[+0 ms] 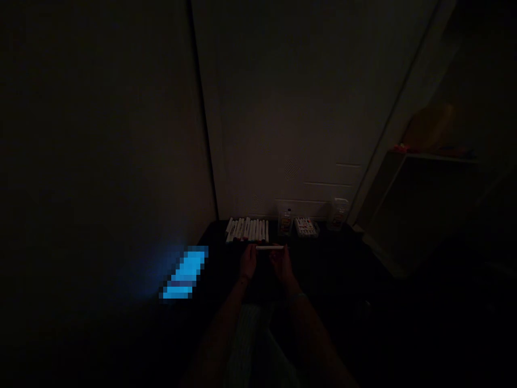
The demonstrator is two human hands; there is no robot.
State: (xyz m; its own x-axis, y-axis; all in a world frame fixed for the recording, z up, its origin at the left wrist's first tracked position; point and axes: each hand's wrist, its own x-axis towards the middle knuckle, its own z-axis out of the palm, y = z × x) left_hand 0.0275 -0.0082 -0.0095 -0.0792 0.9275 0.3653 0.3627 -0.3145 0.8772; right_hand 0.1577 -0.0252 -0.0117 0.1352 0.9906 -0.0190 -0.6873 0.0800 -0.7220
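I hold a slim white marker [270,248] level between my two hands, out in front of me above the dark bench [331,264]. My left hand [247,262] closes on its left end and my right hand [281,265] on its right end, fingers curled narrow around the barrel. It looks light, stiff and smooth, probably plastic, so it should sit easily in a fingertip pinch and could slip if my grip loosens. The ends are the natural places to take hold, since a cap would part from the barrel there, though the room is so dim that I cannot tell which end carries the cap. Just beyond it, a row of similar white markers [247,229] lies side by side near the wall. To their right stand a small bottle [286,221], a tray of coloured pieces [306,226] and a pale container [339,213]. A glowing blue screen [186,272] lies well to my left.
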